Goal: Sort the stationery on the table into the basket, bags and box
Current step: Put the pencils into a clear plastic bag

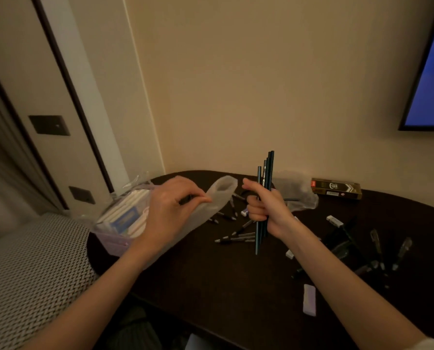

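My right hand point(266, 210) grips a bundle of several dark teal pencils point(267, 170), held upright above the dark table point(210, 286). My left hand point(170, 208) pinches the edge of a clear plastic bag point(221, 193), whose open mouth points toward the pencils. A second clear bag point(301, 195) lies behind my right hand. Several pens point(236, 238) lie scattered on the table between my hands. A pale basket point(120, 223) holding white and blue stationery stands at the table's left end. A brown and gold box point(337, 188) lies at the back right.
White erasers point(309, 300) point(334, 221) lie on the table near my right forearm. More dark pens and utility knives point(377, 251) are spread at the right. A woven patterned seat point(34, 274) is to the left, a screen point(430, 84) on the wall at upper right.
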Tool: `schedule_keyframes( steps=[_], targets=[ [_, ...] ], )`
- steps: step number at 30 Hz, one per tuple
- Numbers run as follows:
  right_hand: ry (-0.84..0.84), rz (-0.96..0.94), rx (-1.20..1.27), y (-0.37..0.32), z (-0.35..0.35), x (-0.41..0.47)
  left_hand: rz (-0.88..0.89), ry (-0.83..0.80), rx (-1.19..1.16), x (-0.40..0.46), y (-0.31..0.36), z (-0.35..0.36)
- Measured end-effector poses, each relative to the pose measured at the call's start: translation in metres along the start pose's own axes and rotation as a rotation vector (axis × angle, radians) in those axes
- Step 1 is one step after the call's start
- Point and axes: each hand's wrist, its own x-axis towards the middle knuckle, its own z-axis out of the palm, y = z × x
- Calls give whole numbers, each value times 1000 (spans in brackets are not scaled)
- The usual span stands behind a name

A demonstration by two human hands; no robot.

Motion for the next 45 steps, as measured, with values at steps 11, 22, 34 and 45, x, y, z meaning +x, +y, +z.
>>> schedule_keyframes(
  steps=[11,22,34,45],
  targets=[
    [-89,43,-119,32,8,-9,-48,-210,-18,-58,2,34],
    [-305,9,-86,22,15,-17,-768,-370,-386,-11,16,27],
    [-272,21,-173,18,16,-14,-691,-482,165,15,13,23],
    [148,18,-597,13,4,-12,-580,-428,171,5,7,40]
  ],
)
